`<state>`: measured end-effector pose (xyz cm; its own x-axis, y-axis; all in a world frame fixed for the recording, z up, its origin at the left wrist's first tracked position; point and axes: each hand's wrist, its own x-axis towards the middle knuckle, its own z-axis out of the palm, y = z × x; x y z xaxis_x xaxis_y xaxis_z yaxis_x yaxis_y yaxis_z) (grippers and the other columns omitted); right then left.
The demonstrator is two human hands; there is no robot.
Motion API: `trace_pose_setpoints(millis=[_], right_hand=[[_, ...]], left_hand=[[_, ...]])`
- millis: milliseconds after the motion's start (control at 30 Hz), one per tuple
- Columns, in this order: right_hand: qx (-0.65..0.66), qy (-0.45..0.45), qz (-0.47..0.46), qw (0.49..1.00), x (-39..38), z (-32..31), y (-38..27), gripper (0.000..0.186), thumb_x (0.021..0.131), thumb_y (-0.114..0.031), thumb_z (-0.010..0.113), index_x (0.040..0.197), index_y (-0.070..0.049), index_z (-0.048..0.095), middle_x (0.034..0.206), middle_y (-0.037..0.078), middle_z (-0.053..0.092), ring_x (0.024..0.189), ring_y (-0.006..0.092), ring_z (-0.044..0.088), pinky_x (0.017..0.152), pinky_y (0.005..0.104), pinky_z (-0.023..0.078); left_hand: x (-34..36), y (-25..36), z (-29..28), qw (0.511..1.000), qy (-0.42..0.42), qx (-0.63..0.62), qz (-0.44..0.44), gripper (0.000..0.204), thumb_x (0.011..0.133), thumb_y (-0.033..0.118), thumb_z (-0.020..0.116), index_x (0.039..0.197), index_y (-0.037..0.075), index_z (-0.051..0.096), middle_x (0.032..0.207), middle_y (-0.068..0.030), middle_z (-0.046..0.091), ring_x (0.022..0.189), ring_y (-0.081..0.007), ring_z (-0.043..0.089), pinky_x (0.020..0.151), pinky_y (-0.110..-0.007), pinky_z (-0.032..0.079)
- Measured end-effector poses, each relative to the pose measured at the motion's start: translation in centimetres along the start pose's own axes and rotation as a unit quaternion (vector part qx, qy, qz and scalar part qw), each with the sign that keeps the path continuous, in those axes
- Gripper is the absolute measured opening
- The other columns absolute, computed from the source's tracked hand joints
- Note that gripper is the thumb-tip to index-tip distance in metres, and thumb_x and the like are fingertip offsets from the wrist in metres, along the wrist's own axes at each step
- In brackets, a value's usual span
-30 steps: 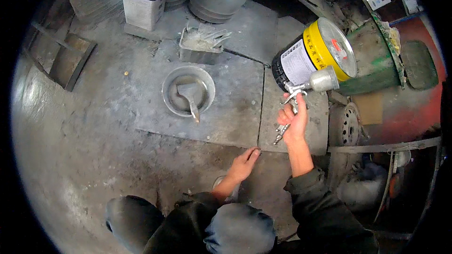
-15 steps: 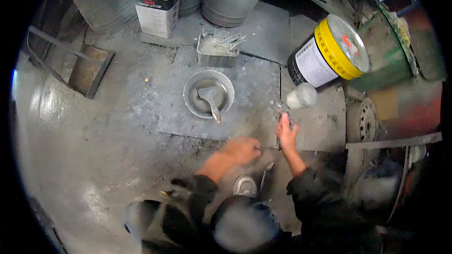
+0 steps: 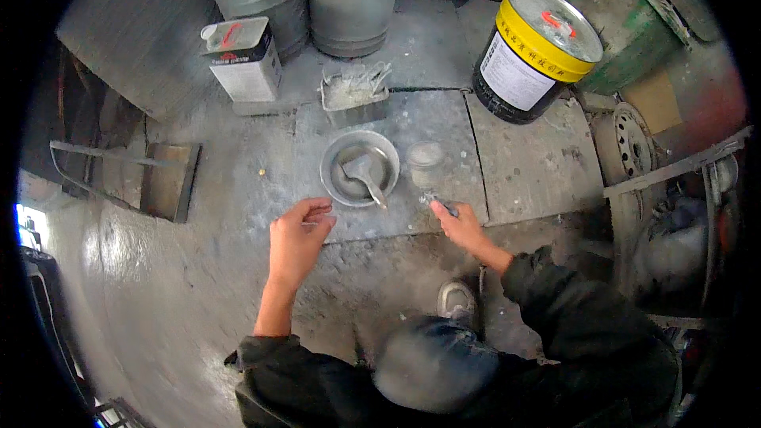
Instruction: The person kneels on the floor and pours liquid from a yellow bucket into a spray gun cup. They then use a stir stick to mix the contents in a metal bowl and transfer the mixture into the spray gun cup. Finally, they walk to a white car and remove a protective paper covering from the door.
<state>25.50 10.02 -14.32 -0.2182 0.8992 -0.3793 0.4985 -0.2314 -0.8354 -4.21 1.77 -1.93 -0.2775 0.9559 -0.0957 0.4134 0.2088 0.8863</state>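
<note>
My right hand (image 3: 462,226) is closed around what looks like a spray gun (image 3: 432,200), small and metallic, partly hidden by my fingers. A translucent whitish cup (image 3: 426,160) sits at its far end. To the left, my left hand (image 3: 300,230) hovers with curved fingers and a gap between thumb and fingertips; I make out nothing held there. Between and beyond both hands stands a round metal bowl (image 3: 326,170), its inside stained grey. A flat brush (image 3: 366,173) leans in it, handle over the near right rim.
Behind the bowl is a grey tub (image 3: 349,115) of whitish tools. Farther back stand a rectangular can (image 3: 246,79), metal buckets (image 3: 353,12) and a black-and-yellow drum (image 3: 515,75). A long-handled dustpan (image 3: 170,178) lies left; a wheel rim (image 3: 630,143) stands right.
My left hand has swung left, from in front of the bowl to its near left side. My right hand has carried the gun and cup left, away from the drum towards the bowl.
</note>
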Motion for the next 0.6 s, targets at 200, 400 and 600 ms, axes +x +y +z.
trace_pose_setpoints(millis=[200,400,600], right_hand=[[-0.015,-0.024,-0.001,1.0,-0.9,-0.6,0.2,0.056,0.089,-0.053,0.057,0.078,0.002,0.062,0.059,0.005,0.054,0.056,0.0155,0.05,0.055,0.0331,0.042],[0.015,-0.02,-0.062,0.998,-0.9,-0.2,-0.6,0.054,0.089,-0.051,0.058,0.098,0.002,0.065,0.068,0.009,0.061,0.062,0.0198,0.057,0.061,0.0349,0.045],[-0.024,-0.003,-0.134,0.991,-0.3,0.4,-2.9,0.061,0.089,-0.053,0.057,0.1,0.007,0.064,0.078,0.02,0.067,0.071,0.0356,0.064,0.067,0.045,0.046]], left_hand=[[0.4,1.2,0.3,0.998,0.017,0.018,0.056,0.028,0.078,0.0,0.067,0.106,0.0,0.066,0.098,-0.0124,0.07,0.087,-0.018,0.068,0.074,-0.029,0.056],[-0.1,2.2,1.3,0.996,-0.001,0.008,0.088,0.041,0.075,-0.002,0.07,0.115,0.005,0.062,0.105,-0.0103,0.068,0.094,-0.0172,0.066,0.076,-0.029,0.055],[-0.3,2.2,0.8,0.993,0.002,0.043,0.11,0.052,0.074,-0.002,0.072,0.123,0.008,0.057,0.112,-0.0111,0.065,0.099,-0.0212,0.065,0.078,-0.031,0.054]])
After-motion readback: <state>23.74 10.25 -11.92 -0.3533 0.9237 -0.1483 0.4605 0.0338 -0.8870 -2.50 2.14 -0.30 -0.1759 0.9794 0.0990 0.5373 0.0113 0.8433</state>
